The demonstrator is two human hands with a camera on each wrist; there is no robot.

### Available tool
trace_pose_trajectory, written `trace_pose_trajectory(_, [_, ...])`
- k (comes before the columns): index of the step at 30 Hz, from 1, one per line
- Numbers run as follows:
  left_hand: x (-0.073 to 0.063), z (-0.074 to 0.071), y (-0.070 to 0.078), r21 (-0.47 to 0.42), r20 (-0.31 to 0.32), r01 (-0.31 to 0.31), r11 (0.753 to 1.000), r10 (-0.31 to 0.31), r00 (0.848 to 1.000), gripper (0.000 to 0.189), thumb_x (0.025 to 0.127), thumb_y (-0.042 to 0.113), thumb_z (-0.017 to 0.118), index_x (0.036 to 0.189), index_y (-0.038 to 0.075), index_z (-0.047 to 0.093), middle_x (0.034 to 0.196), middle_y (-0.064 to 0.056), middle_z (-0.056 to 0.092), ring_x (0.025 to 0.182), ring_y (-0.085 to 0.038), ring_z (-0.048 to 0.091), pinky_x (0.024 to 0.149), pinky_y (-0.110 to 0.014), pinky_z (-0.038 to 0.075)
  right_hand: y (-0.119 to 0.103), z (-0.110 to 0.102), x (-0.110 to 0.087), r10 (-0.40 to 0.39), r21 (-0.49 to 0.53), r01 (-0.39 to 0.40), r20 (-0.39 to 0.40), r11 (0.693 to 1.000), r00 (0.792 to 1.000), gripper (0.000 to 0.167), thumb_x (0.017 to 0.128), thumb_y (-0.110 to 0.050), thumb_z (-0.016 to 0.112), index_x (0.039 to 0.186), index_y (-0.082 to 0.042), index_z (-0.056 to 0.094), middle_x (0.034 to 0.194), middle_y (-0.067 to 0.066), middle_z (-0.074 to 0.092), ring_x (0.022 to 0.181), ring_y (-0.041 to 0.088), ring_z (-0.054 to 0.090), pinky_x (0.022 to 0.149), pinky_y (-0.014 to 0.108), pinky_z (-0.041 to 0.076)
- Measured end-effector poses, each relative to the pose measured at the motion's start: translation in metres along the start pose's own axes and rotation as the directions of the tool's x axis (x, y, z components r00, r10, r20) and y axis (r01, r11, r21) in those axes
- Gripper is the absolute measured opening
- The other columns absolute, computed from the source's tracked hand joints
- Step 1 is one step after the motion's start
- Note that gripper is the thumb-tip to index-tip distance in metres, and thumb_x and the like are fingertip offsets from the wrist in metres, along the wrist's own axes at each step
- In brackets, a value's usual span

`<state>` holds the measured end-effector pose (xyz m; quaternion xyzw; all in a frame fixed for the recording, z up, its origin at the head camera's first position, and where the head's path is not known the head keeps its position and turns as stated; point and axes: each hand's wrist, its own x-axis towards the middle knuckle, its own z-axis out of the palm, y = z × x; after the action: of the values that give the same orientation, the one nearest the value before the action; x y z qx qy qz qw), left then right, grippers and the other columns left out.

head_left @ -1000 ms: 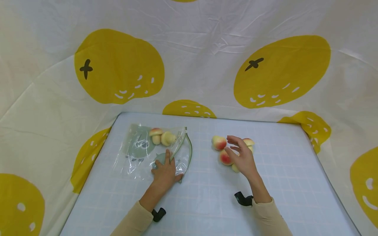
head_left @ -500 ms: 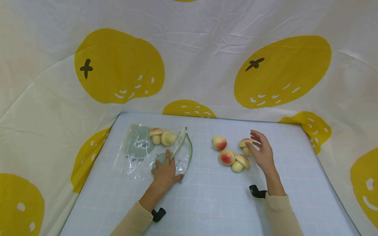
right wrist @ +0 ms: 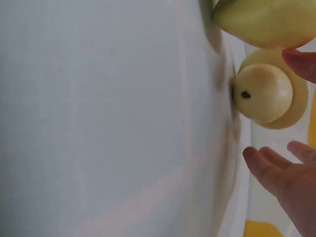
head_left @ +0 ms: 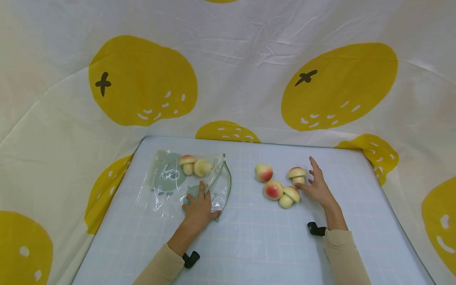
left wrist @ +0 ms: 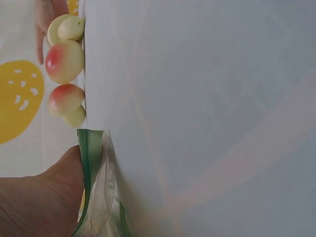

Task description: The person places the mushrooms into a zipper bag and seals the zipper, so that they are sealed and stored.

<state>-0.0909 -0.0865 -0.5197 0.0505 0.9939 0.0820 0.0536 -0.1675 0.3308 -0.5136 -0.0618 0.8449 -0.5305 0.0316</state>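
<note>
A clear zip bag (head_left: 167,202) with a green printed figure lies at the left of the table, two toy mushrooms (head_left: 187,165) inside it. My left hand (head_left: 198,209) rests on the bag near its green zip edge (left wrist: 90,163), fingers spread. At the right, my right hand (head_left: 318,188) is by a toy mushroom (head_left: 297,173) with a red and cream cap. Its thumb is close to the stem and the other fingers extend along the far side. In the right wrist view this mushroom (right wrist: 264,94) sits between thumb and fingers, with a gap on the finger side.
Left of the right hand lie more toy mushrooms: one at the back (head_left: 264,173), a red-patched one (head_left: 273,190), and one tilted on its side (head_left: 290,196). A pale checked cloth (head_left: 249,245) covers the table. A white curtain with yellow fruit print (head_left: 242,87) hangs behind.
My right hand has moved right, away from above the group of mushrooms, then lowered beside the rightmost one with thumb and fingers parted. The left hand and bag stay in place.
</note>
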Motion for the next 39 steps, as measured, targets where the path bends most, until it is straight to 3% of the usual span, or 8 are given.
trace_pose_trajectory(6, [0.0,0.0,0.001,-0.009,-0.001,-0.003,1.0,0.003,1.0,0.103,0.078,0.057,0.08,0.149,-0.005,0.039,0.16,-0.025,0.022,0.117,-0.069,0.041,0.072,-0.076,0.044,0.014,-0.003,0.0,0.007,0.047,-0.011,0.072,0.999,0.997,0.108,0.086,0.006,0.074,0.162,-0.016,0.001,0.164,0.022,0.001,0.137,0.054,0.027,0.105,0.061,0.034])
trace_pose_trajectory(10, [-0.001,-0.002,0.002,-0.007,-0.003,-0.003,1.0,0.003,1.0,0.103,0.078,0.057,0.08,0.149,-0.006,0.039,0.16,-0.026,0.023,0.116,-0.069,0.041,0.072,-0.076,0.045,0.018,-0.006,0.0,0.005,0.064,-0.012,0.107,0.998,0.994,0.103,0.086,0.007,0.073,0.162,-0.015,0.006,0.162,0.024,0.008,0.132,0.054,0.036,0.096,0.035,0.049])
trace_pose_trajectory(13, [0.0,-0.002,0.001,-0.01,-0.006,-0.001,1.0,0.001,1.0,0.103,0.078,0.056,0.08,0.149,-0.006,0.039,0.16,-0.026,0.023,0.117,-0.069,0.041,0.072,-0.076,0.045,0.019,-0.008,0.002,0.025,0.058,-0.031,0.116,0.998,0.993,0.1,0.087,0.005,0.074,0.162,-0.018,0.011,0.16,0.025,0.014,0.127,0.055,0.042,0.084,0.019,0.049])
trace_pose_trajectory(17, [0.0,-0.002,0.0,-0.004,-0.011,-0.003,1.0,0.003,1.0,0.103,0.078,0.057,0.08,0.149,-0.006,0.039,0.16,-0.026,0.023,0.116,-0.069,0.041,0.072,-0.076,0.045,0.019,-0.008,0.003,0.066,0.02,-0.069,0.112,0.997,0.991,0.092,0.088,-0.003,0.076,0.16,-0.021,0.022,0.154,0.024,0.029,0.121,0.051,0.051,0.082,0.02,0.048])
trace_pose_trajectory(22, [0.001,0.0,-0.001,0.001,-0.015,-0.008,1.0,0.008,1.0,0.103,0.078,0.058,0.08,0.148,-0.006,0.04,0.16,-0.026,0.023,0.115,-0.069,0.042,0.07,-0.075,0.045,0.02,-0.007,0.003,0.064,-0.027,-0.061,0.105,0.998,0.992,0.083,0.088,-0.006,0.077,0.156,-0.015,0.031,0.145,0.021,0.041,0.117,0.042,0.053,0.082,0.026,0.049])
trace_pose_trajectory(28, [0.001,0.0,0.0,-0.008,-0.022,-0.01,1.0,0.01,1.0,0.101,0.078,0.057,0.08,0.147,-0.006,0.042,0.16,-0.026,0.023,0.116,-0.07,0.041,0.071,-0.076,0.045,0.023,-0.006,0.005,0.014,-0.009,-0.014,0.091,1.0,0.996,0.08,0.087,-0.002,0.076,0.154,-0.01,0.033,0.143,0.02,0.043,0.113,0.039,0.052,0.08,0.022,0.049])
trace_pose_trajectory(39, [0.0,0.0,-0.001,-0.025,-0.006,-0.006,1.0,0.006,1.0,0.103,0.079,0.056,0.08,0.149,-0.006,0.038,0.16,-0.026,0.022,0.118,-0.071,0.039,0.072,-0.077,0.044,0.024,-0.004,0.005,0.013,0.027,-0.014,0.035,1.0,0.999,0.083,0.086,0.001,0.077,0.154,-0.007,0.031,0.14,0.022,0.04,0.1,0.031,0.06,0.075,0.022,0.051])
